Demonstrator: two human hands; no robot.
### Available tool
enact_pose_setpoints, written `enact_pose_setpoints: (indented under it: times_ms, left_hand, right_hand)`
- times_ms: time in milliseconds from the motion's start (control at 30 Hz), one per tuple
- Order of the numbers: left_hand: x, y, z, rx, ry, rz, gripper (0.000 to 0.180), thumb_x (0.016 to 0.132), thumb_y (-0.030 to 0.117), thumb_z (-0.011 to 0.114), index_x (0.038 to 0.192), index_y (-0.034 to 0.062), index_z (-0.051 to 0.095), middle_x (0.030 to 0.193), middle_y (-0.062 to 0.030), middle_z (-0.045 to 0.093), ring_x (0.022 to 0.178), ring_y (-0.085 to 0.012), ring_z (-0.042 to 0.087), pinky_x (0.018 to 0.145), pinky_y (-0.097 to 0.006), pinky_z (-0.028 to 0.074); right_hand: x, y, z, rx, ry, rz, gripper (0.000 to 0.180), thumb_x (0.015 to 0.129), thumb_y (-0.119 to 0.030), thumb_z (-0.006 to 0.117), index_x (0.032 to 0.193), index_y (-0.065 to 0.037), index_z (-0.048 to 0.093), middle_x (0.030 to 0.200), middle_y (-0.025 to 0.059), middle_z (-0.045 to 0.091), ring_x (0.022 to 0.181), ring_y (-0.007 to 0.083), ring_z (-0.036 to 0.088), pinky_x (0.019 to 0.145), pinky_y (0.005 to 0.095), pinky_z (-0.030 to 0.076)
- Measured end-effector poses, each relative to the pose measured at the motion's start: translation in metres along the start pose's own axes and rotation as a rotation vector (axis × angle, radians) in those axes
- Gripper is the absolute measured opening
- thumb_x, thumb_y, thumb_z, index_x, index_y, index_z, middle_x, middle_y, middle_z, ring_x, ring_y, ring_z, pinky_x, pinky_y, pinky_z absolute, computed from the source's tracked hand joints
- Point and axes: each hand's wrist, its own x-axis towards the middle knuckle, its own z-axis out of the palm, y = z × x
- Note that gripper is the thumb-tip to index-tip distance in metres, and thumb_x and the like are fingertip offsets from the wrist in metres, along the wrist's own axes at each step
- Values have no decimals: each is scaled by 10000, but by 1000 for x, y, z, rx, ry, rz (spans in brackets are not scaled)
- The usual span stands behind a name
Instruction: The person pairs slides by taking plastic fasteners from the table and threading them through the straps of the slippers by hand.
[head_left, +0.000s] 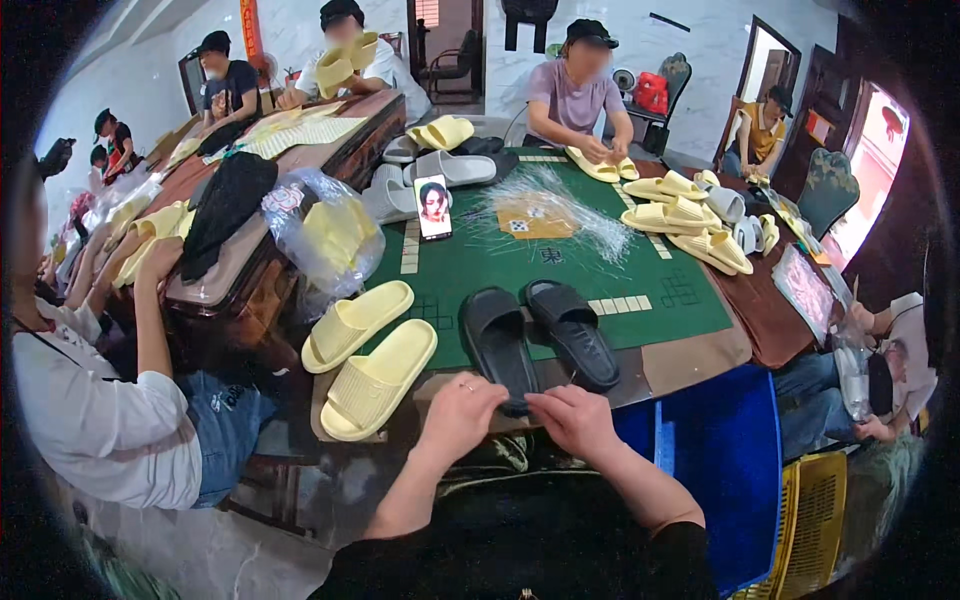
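Note:
A pair of black slide sandals lies at the near edge of the table, soles down. My left hand (462,412) is closed, with its fingertips pinching the near end of the left black slide (495,325). From the other side my right hand (577,420) pinches the same end, so the two sets of fingertips almost meet. Whether a thin strand is also between them is too small to tell. The other black slide (573,335) rests just beyond my right hand. To the left sit two pale yellow slides (380,380), side by side.
On the green mat (680,310) lie clear plastic strands (590,225) and a lit phone (434,208). Grey slides (455,170) stand behind it, more yellow slides (675,213) to the right. A blue crate (720,470) is at my right. Several people work around the tables.

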Motion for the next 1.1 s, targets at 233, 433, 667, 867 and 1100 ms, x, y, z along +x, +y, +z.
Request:
enact_pose_setpoints:
  times_ms: [233, 433, 667, 867, 1100]
  left_hand:
    - [9, -20, 2, -29, -1, -39, 59, 814, 56, 634, 863, 42, 664, 857, -90, 663, 853, -316, 610, 761, -403, 497]
    - [52, -71, 24, -103, 178, -168, 166, 870, 70, 599, 1024, 18, 631, 1008, -172, 637, 962, -358, 605, 846, -411, 483]
    - [90, -161, 74, 73, 37, -263, 372, 954, 229, 514, 1229, -21, 529, 1163, -253, 604, 1094, -422, 560, 947, -468, 448]
    - [104, -142, 98, 6, -53, -605, 456, 889, 452, 589, 1117, 63, 657, 1027, -190, 687, 989, -376, 635, 894, -465, 478]
    - [106, -150, 117, -227, -17, -703, 312, 824, 359, 692, 980, 93, 737, 904, -118, 728, 862, -271, 696, 777, -369, 530]
  right_hand:
    - [-19, 4, -9, -35, -34, 147, 76, 777, -173, 712, 810, -113, 679, 787, 33, 572, 685, 250, 625, 557, 371, 514]
    - [-22, 23, -4, 143, -98, 359, 140, 756, -191, 694, 693, -71, 655, 710, 78, 586, 682, 292, 625, 573, 393, 495]
    - [7, 49, 41, 139, -85, 499, 191, 734, -260, 681, 697, -75, 707, 705, 108, 661, 662, 323, 651, 609, 410, 518]
    - [36, 68, 83, -53, 11, 455, 222, 765, -241, 642, 640, -61, 674, 649, 137, 645, 639, 327, 656, 594, 437, 527]
    - [54, 62, 108, -133, 46, 396, 199, 757, -210, 667, 651, -44, 641, 690, 143, 653, 639, 330, 655, 581, 453, 520]
